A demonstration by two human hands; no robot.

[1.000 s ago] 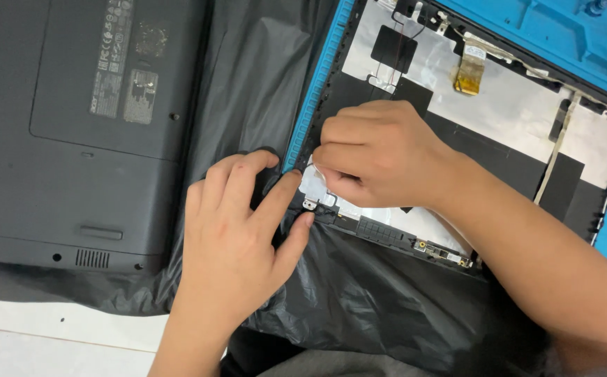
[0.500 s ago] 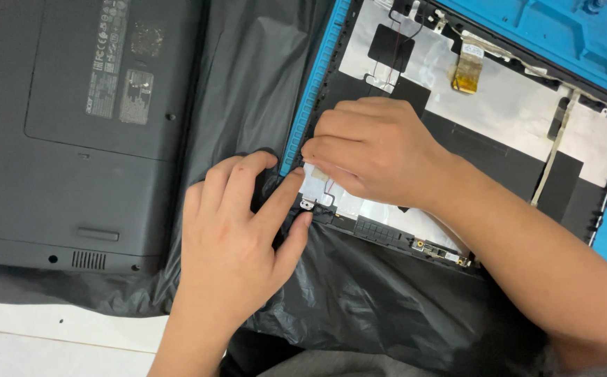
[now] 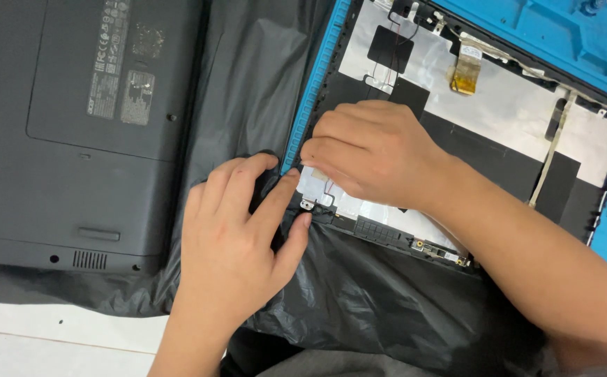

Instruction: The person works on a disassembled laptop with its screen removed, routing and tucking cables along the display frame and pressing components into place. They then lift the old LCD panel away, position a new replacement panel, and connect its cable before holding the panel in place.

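While both hands meet at the near left corner of an opened laptop screen back cover (image 3: 499,112), the work sits just right of the scene's middle. That cover is a shallow black shell lined with silvery foil and black patches, lying on a blue work mat (image 3: 548,28) that shows along its far and right sides and as a ridged blue strip down its left edge. An amber flat cable end (image 3: 465,75) is taped down near the far edge of the cover, and a thin pale cable strip (image 3: 553,150) runs from far to near on its right part.

The left hand (image 3: 237,244) lies palm down on a crumpled black plastic sheet (image 3: 380,307), fingers spread narrowly and slightly bent, its index fingertip and thumb tip touching the corner of the cover beside a small metal hinge bracket (image 3: 308,204). It grips nothing that can be seen. The right hand (image 3: 370,153) rests on the foil just right of that corner, its fingers curled close together and pressing down on the lining; whether they pinch anything beneath them cannot be told, since the fingertips are hidden under the knuckles. The two hands are just beside each other, almost touching.

Well to the left, a dark grey laptop base (image 3: 73,132) lies bottom up, partly on the black sheet. A pale floor (image 3: 45,342) shows at the near left.
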